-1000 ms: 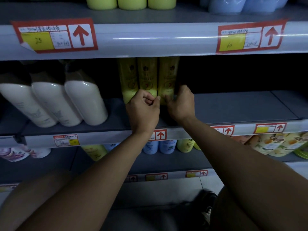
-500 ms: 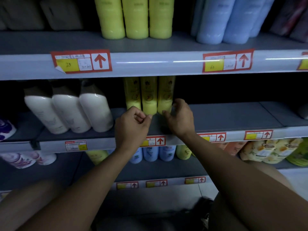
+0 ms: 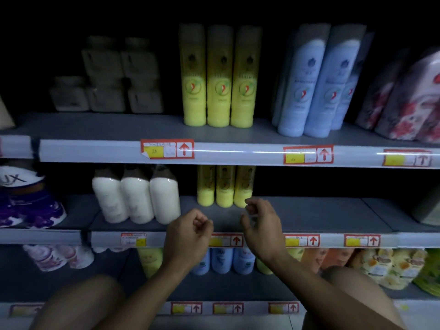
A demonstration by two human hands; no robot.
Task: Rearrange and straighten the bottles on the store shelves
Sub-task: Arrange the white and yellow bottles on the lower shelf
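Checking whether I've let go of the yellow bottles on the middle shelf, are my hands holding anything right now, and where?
Nothing is held. The left hand and right hand hang loosely curled in front of the three yellow bottles, apart from them.

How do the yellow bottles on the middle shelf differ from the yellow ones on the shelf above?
The middle-shelf yellow bottles sit in shadow, tops hidden behind the shelf edge; the upper-shelf yellow bottles are brighter and show full height. The middle trio stands further back from its shelf lip than the upper trio. Both are upright rows of three, side by side.
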